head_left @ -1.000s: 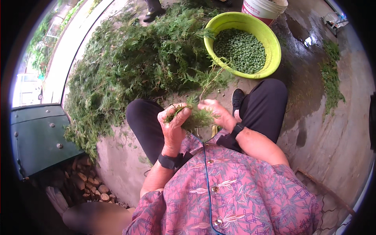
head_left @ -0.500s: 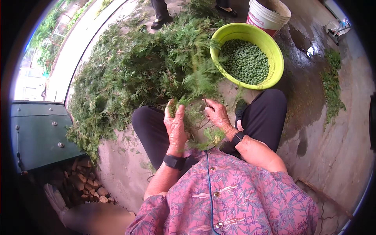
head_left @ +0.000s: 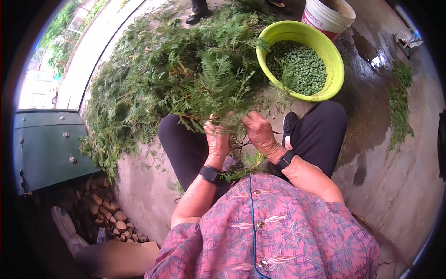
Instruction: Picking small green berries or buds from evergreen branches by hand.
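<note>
My left hand (head_left: 217,139) is closed around the lower end of a leafy evergreen branch (head_left: 216,88), whose flat, scaly sprays fan out above it. Close to its right, my right hand (head_left: 262,132) has its fingers pinched together at the branch's edge. What they grip is hidden, though a thin dark piece shows beside the palm. Beyond both hands spreads a big heap of cut evergreen branches (head_left: 139,83). A yellow-green basin (head_left: 338,76) stands at the far right, holding many small round green cones (head_left: 309,72) with a leafy sprig over them.
Behind the basin is a white bucket (head_left: 327,18). Another person's foot (head_left: 197,17) stands past the heap. A green metal panel (head_left: 53,144) and cut firewood (head_left: 114,218) lie to the left. Loose greenery (head_left: 399,102) lines the wet floor at right.
My left hand, open and upright before, has closed on the branch and come nearer the right hand. The branch has swung left, away from the basin. The view has shifted slightly.
</note>
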Demonstrator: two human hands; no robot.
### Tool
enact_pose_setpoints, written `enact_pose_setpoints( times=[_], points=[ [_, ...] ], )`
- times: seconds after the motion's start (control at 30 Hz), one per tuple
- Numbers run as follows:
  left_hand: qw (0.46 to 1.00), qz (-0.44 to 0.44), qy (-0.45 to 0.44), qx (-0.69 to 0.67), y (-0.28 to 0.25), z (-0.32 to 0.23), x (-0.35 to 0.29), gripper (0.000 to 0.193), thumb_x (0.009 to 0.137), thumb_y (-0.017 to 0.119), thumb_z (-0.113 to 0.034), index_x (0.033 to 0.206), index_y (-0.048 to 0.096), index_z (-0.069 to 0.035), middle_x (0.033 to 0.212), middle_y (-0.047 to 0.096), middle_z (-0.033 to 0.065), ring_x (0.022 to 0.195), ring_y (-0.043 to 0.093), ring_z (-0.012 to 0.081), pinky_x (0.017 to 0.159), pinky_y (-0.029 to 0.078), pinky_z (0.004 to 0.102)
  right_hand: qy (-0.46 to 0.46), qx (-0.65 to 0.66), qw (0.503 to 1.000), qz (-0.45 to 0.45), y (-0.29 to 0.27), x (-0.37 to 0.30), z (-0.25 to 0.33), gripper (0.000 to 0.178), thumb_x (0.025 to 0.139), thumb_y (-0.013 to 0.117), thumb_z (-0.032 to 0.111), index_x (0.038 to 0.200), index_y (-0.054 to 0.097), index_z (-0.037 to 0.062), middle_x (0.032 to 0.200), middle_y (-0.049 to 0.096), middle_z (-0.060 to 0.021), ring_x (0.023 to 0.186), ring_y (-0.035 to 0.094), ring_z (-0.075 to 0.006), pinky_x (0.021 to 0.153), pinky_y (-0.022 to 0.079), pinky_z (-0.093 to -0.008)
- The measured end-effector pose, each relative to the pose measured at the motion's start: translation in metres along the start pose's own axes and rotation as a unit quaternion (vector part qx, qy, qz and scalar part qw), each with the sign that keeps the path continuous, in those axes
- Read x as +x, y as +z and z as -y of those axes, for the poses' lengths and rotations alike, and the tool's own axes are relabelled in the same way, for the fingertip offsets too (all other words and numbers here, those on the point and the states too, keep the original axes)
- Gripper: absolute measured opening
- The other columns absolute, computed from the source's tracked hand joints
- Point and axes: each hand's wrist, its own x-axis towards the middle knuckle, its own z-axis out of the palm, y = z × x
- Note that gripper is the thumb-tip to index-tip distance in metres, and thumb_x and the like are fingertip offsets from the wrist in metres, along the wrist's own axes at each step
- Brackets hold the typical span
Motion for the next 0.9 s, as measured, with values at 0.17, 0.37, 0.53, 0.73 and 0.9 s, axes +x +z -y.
enact_pose_setpoints(
  times=[0.17, 0.37, 0.53, 0.73, 0.9],
  points=[
    [0.983, 0.074, -0.112, -0.125, -0.002, 0.011, -0.014, 0.061, 0.053, 0.067, -0.002, 0.112, 0.057, -0.013, 0.105, 0.058, 0.0131, 0.101, 0.053, 0.0299, 0.088, 0.040, 0.0394, -0.018, 0.045, 0.998, -0.042, -0.001, 0.002, 0.002, 0.036, 0.071, 0.055, 0.002, 0.106, 0.062, 0.0085, 0.088, 0.056, -0.0119, 0.082, 0.057, -0.0296, 0.070, 0.049, -0.0365],
    [0.832, 0.071, -0.315, -0.452, 0.047, 0.039, -0.054, 0.071, 0.055, 0.064, 0.004, 0.122, 0.053, -0.013, 0.110, 0.058, 0.0163, 0.104, 0.054, 0.0323, 0.092, 0.040, 0.0369, -0.046, 0.091, 0.989, -0.105, -0.014, 0.002, 0.011, 0.039, 0.069, 0.057, -0.006, 0.106, 0.060, 0.0048, 0.096, 0.056, -0.0134, 0.088, 0.057, -0.0307, 0.075, 0.049, -0.0358],
    [0.908, 0.151, -0.236, -0.313, 0.014, 0.025, -0.035, 0.070, 0.058, 0.058, 0.010, 0.123, 0.052, -0.013, 0.109, 0.059, 0.0169, 0.103, 0.056, 0.0330, 0.090, 0.043, 0.0355, -0.053, 0.080, 0.988, -0.117, -0.021, 0.002, 0.009, 0.039, 0.069, 0.056, -0.009, 0.105, 0.060, 0.0041, 0.098, 0.057, -0.0133, 0.089, 0.057, -0.0303, 0.075, 0.049, -0.0347],
    [0.926, 0.183, -0.227, -0.242, -0.008, 0.013, -0.019, 0.061, 0.064, 0.059, 0.008, 0.122, 0.054, -0.011, 0.114, 0.057, 0.0154, 0.107, 0.053, 0.0245, 0.095, 0.039, 0.0320, -0.067, 0.035, 0.993, -0.090, -0.021, 0.003, 0.007, 0.038, 0.065, 0.054, -0.005, 0.103, 0.060, 0.0033, 0.099, 0.057, -0.0133, 0.090, 0.055, -0.0317, 0.080, 0.047, -0.0379],
    [0.960, 0.120, -0.174, -0.184, -0.004, 0.012, -0.024, 0.069, 0.056, 0.064, 0.005, 0.122, 0.054, -0.014, 0.114, 0.057, 0.0146, 0.108, 0.052, 0.0322, 0.097, 0.037, 0.0377, -0.066, 0.019, 0.994, -0.090, -0.020, 0.003, 0.007, 0.034, 0.067, 0.054, -0.003, 0.099, 0.061, 0.0025, 0.099, 0.057, -0.0135, 0.092, 0.055, -0.0310, 0.080, 0.046, -0.0377]
  ],
)
